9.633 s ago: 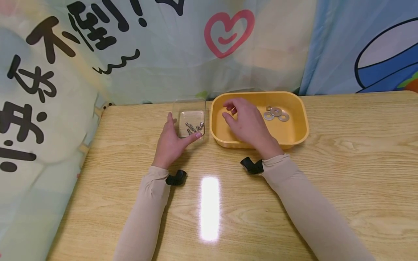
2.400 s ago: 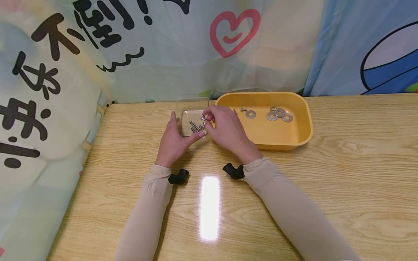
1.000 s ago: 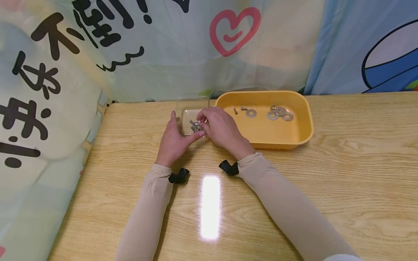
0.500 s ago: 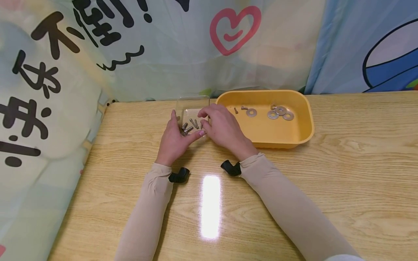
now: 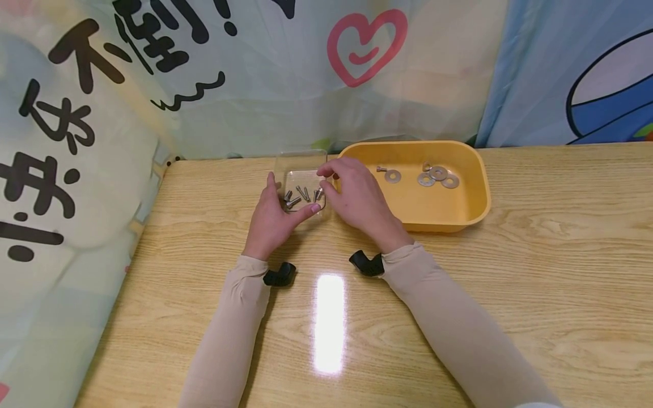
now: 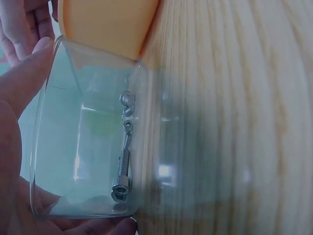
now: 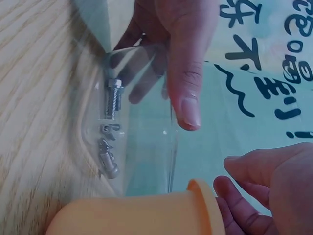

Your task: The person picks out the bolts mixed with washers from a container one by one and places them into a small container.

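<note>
In the head view my left hand (image 5: pixel 275 224) grips a clear plastic box (image 5: pixel 300 161), its thumb along the near rim and its fingers round the left side. Several silver socket-head screws (image 5: pixel 303 194) lie on the box's floor; the left wrist view shows them in a row low in the box (image 6: pixel 78 127). My right hand (image 5: pixel 364 198) hovers over the gap between the box and a yellow plastic bin (image 5: pixel 433 215). Its thumb and fingertips are bent loosely and apart, with nothing seen between them in the right wrist view.
Inside the yellow bin lie several flat washers (image 5: pixel 425 179), one lone washer (image 5: pixel 393 176) and a small screw (image 5: pixel 381 169). Behind stands a printed cloth backdrop (image 5: pixel 433 73). Wood-grain table (image 5: pixel 326 340) spreads in front, with a bright light reflection.
My right hand went from the bin to the box with a screw, stirred among the screws and let go, then drew back right. The screws now lie more spread out. My left hand stayed.
</note>
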`<state>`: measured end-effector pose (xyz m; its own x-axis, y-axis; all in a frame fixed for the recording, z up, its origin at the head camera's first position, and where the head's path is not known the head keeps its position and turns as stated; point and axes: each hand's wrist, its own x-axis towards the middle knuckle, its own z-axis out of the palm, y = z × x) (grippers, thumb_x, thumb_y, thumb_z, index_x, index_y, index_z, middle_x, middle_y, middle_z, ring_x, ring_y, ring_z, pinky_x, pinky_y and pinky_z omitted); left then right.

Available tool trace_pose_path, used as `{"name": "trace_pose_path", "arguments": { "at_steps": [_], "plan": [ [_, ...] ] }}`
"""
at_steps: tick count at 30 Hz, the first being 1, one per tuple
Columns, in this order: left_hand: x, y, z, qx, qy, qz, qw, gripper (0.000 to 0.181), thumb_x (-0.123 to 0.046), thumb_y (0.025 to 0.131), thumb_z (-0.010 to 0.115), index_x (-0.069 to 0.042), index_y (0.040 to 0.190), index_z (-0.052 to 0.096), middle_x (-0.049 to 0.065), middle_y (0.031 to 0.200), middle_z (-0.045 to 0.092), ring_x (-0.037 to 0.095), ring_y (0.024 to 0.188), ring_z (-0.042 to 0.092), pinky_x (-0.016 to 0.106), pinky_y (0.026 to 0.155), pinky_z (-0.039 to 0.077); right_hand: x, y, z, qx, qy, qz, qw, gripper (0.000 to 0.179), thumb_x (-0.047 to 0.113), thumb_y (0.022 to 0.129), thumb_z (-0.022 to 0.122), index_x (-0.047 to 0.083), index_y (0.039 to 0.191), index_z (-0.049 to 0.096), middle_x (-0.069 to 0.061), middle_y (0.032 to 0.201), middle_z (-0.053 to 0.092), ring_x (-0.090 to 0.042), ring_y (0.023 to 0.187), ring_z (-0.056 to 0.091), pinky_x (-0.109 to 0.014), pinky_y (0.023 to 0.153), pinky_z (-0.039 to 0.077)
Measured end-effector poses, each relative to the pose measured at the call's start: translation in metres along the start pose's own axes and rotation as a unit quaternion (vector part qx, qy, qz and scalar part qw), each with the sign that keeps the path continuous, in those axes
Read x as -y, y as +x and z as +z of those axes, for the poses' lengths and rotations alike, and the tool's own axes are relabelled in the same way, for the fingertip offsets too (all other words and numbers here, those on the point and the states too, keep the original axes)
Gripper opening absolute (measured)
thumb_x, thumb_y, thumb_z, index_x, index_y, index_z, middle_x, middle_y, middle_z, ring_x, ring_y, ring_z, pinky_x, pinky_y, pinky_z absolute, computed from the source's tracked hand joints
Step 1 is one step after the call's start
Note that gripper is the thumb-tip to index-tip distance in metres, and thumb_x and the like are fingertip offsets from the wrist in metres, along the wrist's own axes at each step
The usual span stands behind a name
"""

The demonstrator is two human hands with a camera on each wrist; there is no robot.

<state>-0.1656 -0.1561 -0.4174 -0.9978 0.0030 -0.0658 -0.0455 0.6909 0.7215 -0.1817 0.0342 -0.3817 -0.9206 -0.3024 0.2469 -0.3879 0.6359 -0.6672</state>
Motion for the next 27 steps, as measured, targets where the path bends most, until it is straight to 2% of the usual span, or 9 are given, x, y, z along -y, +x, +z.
{"name": "trace_pose_path", "arguments": {
  "at_steps": [7, 19, 27],
  "plan": [
    [0.0, 0.0, 0.001, 0.003, -0.002, 0.0, 1.0, 0.126, -0.061, 0.079, 0.079, 0.0, 0.16, 0.005, 0.019, 0.152, 0.043, 0.032, 0.135, 0.047, 0.046, 0.11, 0.039, -0.007, -0.002, -0.004, -0.026, 0.028, 0.013, 0.9992, 0.021, 0.012, 0.098, 0.064, 0.002, 0.115, 0.07, -0.012, 0.107, 0.066, -0.029, 0.1, 0.057, -0.044, 0.091, 0.045],
    [-0.001, -0.002, -0.001, 0.005, -0.008, -0.011, 0.9999, 0.126, -0.063, 0.078, 0.078, -0.003, 0.161, 0.004, 0.017, 0.155, 0.04, 0.032, 0.141, 0.041, 0.046, 0.113, 0.036, -0.017, 0.0, -0.013, -0.044, 0.045, 0.029, 0.9976, 0.022, 0.011, 0.098, 0.064, 0.001, 0.116, 0.069, -0.012, 0.11, 0.066, -0.029, 0.102, 0.059, -0.042, 0.092, 0.046],
    [-0.001, -0.002, 0.0, 0.005, -0.009, -0.013, 0.9999, 0.125, -0.062, 0.078, 0.079, -0.004, 0.161, 0.005, 0.017, 0.155, 0.04, 0.032, 0.14, 0.042, 0.045, 0.113, 0.036, -0.027, 0.0, -0.017, -0.035, 0.042, 0.077, 0.9955, 0.021, 0.015, 0.097, 0.065, 0.005, 0.116, 0.067, -0.01, 0.111, 0.066, -0.027, 0.104, 0.059, -0.047, 0.091, 0.042]
  ]
}}
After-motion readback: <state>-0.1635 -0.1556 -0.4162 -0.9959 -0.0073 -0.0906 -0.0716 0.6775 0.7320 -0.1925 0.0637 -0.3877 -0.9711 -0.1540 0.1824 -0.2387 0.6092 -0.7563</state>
